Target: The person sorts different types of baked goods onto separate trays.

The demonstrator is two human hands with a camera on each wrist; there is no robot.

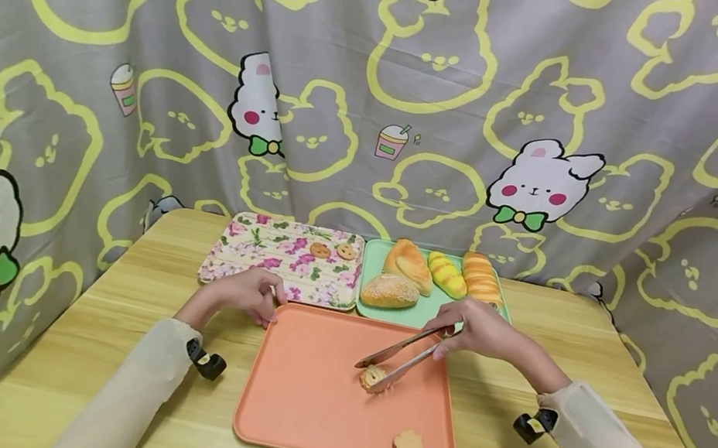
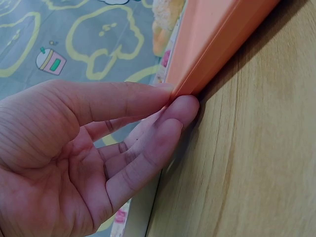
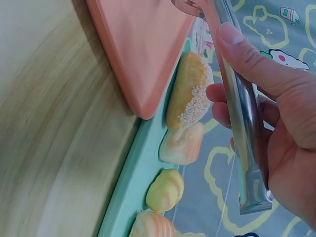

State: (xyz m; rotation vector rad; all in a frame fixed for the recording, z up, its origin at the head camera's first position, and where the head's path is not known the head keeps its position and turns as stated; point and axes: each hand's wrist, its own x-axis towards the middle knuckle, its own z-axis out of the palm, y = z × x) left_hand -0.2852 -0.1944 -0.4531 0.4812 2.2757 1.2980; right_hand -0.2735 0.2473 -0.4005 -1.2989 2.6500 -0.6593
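Head view: right hand (image 1: 478, 327) grips tongs (image 1: 408, 367), a cookie (image 1: 371, 377) between their tips, apart from both hands; left hand (image 1: 249, 291) pinches tray (image 1: 310, 396).

Head camera looks forward and down; close, sideways-tilted wrist views share the orange tray (image 1: 305, 388).

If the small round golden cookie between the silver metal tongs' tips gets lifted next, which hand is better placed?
Probably the right hand: it holds the silver metal tongs, whose tips straddle the cookie. The left hand pinches the far left corner of the orange rectangular tray, away from it.
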